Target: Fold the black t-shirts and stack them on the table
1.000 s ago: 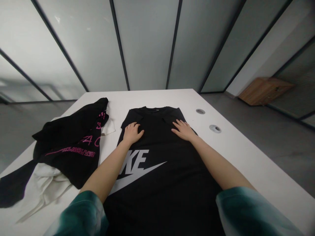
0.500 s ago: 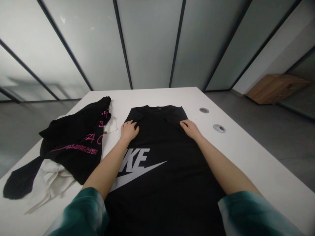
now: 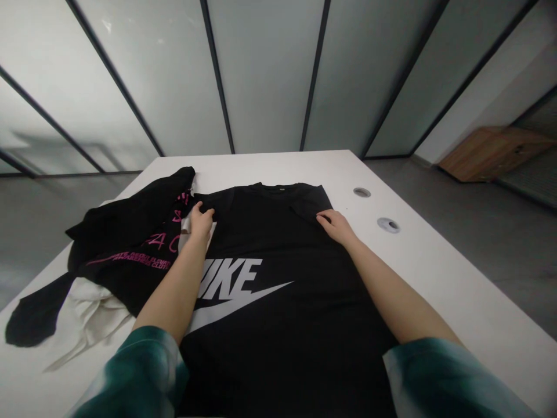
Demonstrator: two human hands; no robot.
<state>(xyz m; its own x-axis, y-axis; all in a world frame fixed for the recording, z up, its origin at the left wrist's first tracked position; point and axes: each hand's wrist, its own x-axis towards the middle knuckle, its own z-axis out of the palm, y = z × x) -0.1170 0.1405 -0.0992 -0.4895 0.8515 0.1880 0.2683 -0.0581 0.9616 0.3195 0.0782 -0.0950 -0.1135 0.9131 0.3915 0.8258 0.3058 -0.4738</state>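
A black T-shirt point(image 3: 278, 232) with a large white logo lies front up, its collar toward the far side. At its left sleeve, stretched outward, my left hand point(image 3: 202, 223) has its fingers closed on the hem; the fingertips are partly hidden. My right hand point(image 3: 336, 227) pinches the edge of the right sleeve, which lies folded in over the shirt. Beside my left hand is a heaped black garment point(image 3: 130, 226) with pink lettering, and the outstretched sleeve reaches its edge.
White cloth point(image 3: 93, 305) sticks out from under the heaped garment, and a dark fabric piece point(image 3: 37, 313) lies at far left. Two round grommets point(image 3: 388, 225) are set in the white table point(image 3: 435, 278) on the right. Frosted glass panels point(image 3: 270, 75) stand behind it.
My left hand has moved left, drawing the left sleeve out from its folded position toward the heaped garment. The right hand has stayed at the right sleeve.
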